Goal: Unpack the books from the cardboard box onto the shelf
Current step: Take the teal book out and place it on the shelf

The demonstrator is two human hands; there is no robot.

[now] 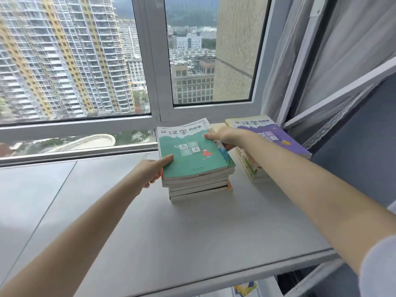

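A stack of several books topped by a green-covered book (192,155) rests on the grey window-ledge shelf (150,221). My left hand (153,170) grips the stack's near left corner, thumb on the green cover. My right hand (225,137) holds the stack's far right side, thumb on top. A second stack topped by a purple-covered book (272,136) lies just to the right, partly hidden by my right forearm. The cardboard box is out of view.
A large window (107,61) with a grey frame runs along the back of the shelf. Sheer curtains (334,61) hang at the right. Below the shelf's front edge a colourful book (245,289) peeks out.
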